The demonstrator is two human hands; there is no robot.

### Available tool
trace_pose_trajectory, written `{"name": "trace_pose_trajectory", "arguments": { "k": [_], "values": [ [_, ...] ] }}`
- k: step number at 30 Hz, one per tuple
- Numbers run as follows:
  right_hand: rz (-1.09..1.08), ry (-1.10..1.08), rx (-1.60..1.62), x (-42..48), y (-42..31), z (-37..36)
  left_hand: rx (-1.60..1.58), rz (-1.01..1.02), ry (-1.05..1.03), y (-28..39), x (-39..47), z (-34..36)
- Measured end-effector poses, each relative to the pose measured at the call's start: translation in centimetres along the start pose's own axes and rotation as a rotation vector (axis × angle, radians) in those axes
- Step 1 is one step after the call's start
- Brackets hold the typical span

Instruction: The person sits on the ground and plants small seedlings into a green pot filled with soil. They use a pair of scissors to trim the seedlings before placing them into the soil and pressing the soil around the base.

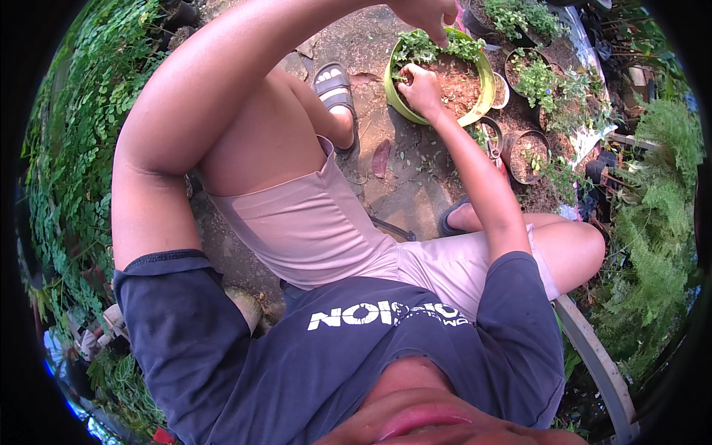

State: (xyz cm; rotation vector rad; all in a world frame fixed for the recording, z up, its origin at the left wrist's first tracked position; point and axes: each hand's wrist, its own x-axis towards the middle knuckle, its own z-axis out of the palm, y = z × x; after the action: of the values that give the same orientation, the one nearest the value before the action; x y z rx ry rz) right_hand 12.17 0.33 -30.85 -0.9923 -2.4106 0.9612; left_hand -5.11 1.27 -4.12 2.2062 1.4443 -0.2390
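A round yellow-green plastic pot (489, 92) of reddish-brown soil (459, 83) stands before me on the ground. Small leafy plants (417, 47) grow along its far and left sides. Inside the left rim, my right hand (423, 89) is low over the soil, thumb and fingers pinched on a small leafy sprig (397, 77). My left hand (428, 16) reaches over the far rim with fingers pointing down above the leaves. The top edge of the picture cuts off part of it, and whether it grips anything is unclear.
Smaller pots (525, 156) and leafy potted plants (534, 80) crowd the right side of the pot. A pair of metal-bladed shears or scissors (492, 146) lies near my right forearm. Dry leaves (381, 158) litter the concrete ground (411, 189). Dense foliage (83, 156) borders the left.
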Motion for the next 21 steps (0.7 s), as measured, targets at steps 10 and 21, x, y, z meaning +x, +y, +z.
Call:
{"name": "trace_pose_trajectory", "arguments": {
  "k": [10, 21],
  "values": [
    [0.080, -0.052, 0.002, 0.0, -1.0, -0.1, -0.041, -0.048, 0.008, 0.1, -0.4, -0.1],
    [0.072, -0.033, 0.047, -0.3, -1.2, -0.5, -0.061, -0.071, -0.012, 0.5, 0.3, 0.6]
  ]
}}
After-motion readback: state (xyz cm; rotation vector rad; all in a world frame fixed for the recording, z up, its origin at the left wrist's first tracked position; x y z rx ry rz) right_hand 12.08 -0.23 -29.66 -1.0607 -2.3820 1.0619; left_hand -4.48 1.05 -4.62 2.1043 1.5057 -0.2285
